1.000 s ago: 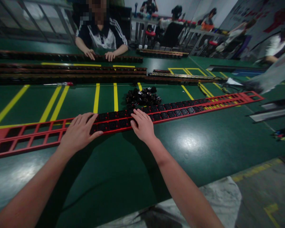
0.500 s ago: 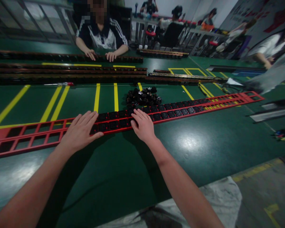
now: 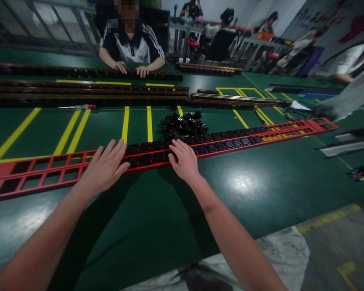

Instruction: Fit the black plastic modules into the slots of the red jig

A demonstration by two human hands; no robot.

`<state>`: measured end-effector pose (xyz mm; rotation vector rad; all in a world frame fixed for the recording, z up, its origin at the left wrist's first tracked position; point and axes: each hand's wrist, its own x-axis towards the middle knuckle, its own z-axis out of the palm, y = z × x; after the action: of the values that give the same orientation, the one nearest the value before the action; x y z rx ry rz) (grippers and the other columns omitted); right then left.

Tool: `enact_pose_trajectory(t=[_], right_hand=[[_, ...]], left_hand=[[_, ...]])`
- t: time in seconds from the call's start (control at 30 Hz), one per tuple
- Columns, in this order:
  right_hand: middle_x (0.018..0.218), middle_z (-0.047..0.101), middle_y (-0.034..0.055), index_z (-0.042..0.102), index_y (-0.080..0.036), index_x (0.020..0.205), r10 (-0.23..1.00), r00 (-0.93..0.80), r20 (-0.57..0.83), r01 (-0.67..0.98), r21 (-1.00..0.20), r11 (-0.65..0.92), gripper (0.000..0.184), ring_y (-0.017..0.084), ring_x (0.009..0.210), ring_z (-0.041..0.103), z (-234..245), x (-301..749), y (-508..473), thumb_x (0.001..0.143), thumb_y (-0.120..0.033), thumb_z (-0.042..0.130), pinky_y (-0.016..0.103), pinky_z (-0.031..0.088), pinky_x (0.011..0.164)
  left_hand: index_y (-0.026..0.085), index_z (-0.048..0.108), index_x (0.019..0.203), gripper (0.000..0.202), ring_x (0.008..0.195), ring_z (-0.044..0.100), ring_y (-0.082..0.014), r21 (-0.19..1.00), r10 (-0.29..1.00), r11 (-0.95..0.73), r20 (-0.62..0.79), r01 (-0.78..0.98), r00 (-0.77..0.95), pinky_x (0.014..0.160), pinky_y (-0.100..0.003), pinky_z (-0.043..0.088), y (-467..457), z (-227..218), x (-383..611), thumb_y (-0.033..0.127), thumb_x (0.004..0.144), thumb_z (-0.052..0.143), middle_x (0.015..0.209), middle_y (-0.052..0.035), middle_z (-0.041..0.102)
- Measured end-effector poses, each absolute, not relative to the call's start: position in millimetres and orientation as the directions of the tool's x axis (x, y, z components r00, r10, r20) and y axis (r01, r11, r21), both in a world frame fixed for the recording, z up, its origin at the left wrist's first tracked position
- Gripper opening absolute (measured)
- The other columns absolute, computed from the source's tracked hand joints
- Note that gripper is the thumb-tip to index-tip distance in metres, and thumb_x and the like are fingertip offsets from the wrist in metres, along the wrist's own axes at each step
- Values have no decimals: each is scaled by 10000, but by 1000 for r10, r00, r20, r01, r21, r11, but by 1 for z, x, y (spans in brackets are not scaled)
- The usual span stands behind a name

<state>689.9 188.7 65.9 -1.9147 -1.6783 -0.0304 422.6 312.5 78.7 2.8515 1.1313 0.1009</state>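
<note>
A long red frame point(image 3: 60, 177) with two rows of square openings lies slantwise across the green table. Black socket modules point(image 3: 146, 159) fill its middle stretch, while openings at both ends show the table through them. My left hand point(image 3: 104, 167) lies flat over the frame at the left end of the filled stretch, fingers stretched out. Farther right, my right hand point(image 3: 184, 159) rests over the modules, also with outstretched fingers. Both palms hide the parts beneath them. Just behind the frame sits a heap of loose black modules point(image 3: 185, 124).
Long dark strips point(image 3: 87, 99) lie across the table behind the frame. A red-handled screwdriver point(image 3: 89, 107) is in front of them. Opposite, a co-worker point(image 3: 133, 44) has both hands on another strip. Pale metal rails point(image 3: 346, 148) lie at the right.
My left thumb has drawn slightly back to the left, and the hand has shifted a little. My right hand stays nearly in place. The person at far right has moved an arm.
</note>
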Motion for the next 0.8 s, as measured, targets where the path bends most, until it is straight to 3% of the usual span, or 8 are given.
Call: enact_pose_trajectory(t=[0.3,0.67,0.8], right_hand=[[1469,584,50,674,-236,1291,897,206,391,912,-409,-31,350,219,1428,472,65,690,189,985,-280,509,457,380,1188],[1461,591,63,682,-209,1276,894,196,402,919,-395,-24,345,228,1417,485,66,690,189,976,-265,521,450,389,1180],[1466,587,53,677,-218,1283,894,197,401,919,-393,-26,346,227,1418,483,65,690,189,980,-273,517,453,390,1179]], left_hand=[[106,356,1561,709,1529,286,-330,130,700,-713,61,689,712,1244,-573,210,312,82,426,529,1013,204,1635,-132,357],[101,334,1570,684,1564,168,-348,133,708,-706,139,696,692,1253,-605,141,305,77,428,489,1023,196,1655,-131,311],[94,302,1580,660,1561,206,-294,140,669,-741,243,657,702,1279,-539,129,300,76,431,445,1026,220,1656,-134,310]])
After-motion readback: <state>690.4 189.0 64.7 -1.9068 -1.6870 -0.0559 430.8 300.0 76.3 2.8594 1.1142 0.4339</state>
